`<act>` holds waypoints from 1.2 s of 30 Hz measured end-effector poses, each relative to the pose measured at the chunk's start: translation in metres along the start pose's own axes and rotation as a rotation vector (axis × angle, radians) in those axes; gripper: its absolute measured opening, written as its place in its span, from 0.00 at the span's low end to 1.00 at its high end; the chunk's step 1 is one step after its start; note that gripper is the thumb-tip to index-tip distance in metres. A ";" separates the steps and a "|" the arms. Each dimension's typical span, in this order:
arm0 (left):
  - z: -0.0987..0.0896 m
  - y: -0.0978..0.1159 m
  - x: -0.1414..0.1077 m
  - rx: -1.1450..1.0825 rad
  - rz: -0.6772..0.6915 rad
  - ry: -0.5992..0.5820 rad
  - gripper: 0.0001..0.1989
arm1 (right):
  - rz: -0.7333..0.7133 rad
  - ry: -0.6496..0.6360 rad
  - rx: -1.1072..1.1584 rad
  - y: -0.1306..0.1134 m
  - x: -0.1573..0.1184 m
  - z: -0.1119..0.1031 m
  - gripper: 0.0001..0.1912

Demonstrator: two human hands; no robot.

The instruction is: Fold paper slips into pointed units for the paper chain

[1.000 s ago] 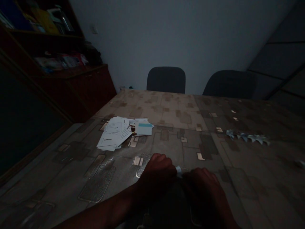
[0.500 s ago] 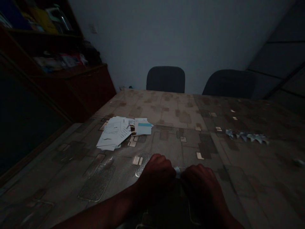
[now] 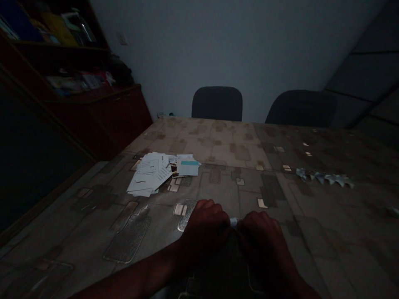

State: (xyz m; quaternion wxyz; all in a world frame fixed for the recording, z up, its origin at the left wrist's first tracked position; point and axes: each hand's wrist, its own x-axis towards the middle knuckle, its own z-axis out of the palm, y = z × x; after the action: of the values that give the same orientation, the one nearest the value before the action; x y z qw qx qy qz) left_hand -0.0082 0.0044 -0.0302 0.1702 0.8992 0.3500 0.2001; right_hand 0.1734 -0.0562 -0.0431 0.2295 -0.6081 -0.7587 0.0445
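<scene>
Near the table's front edge, my left hand [image 3: 208, 222] is closed on one end of a small pale paper piece [image 3: 233, 223]. The other end is pinched by my right hand [image 3: 260, 232], also closed. Only a short bit of the paper shows between the two fists; the rest is hidden by the fingers. Beyond my left hand lies a spread pile of white printed papers [image 3: 149, 174], with a blue-striped card [image 3: 188, 165] at its right side. To the right lies a row of crumpled, pointed paper pieces [image 3: 326, 178].
A patterned cloth covers the table [image 3: 199, 137]. Two dark chairs [image 3: 217, 104] stand at its far side. At the left is a red-brown cabinet [image 3: 121, 116] with filled shelves. Another small pale piece [image 3: 393, 211] lies at the right edge.
The two hands have shifted very slightly apart, and a little more of the pale paper shows between them. The papers on the table have not moved.
</scene>
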 end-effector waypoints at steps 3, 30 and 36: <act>0.001 0.001 0.001 -0.008 -0.034 0.004 0.04 | 0.021 -0.007 -0.025 -0.003 0.003 0.000 0.08; -0.006 0.004 0.007 0.020 -0.063 -0.094 0.04 | -0.133 -0.021 -0.007 0.004 -0.018 -0.010 0.23; -0.007 0.004 0.005 -0.005 -0.035 -0.058 0.05 | -0.074 0.011 -0.009 0.002 -0.015 -0.008 0.21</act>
State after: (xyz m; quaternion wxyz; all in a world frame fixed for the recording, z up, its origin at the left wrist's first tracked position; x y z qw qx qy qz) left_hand -0.0060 0.0063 -0.0208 0.1861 0.8979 0.3601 0.1719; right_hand 0.1803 -0.0714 -0.0409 0.2324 -0.5807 -0.7797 0.0290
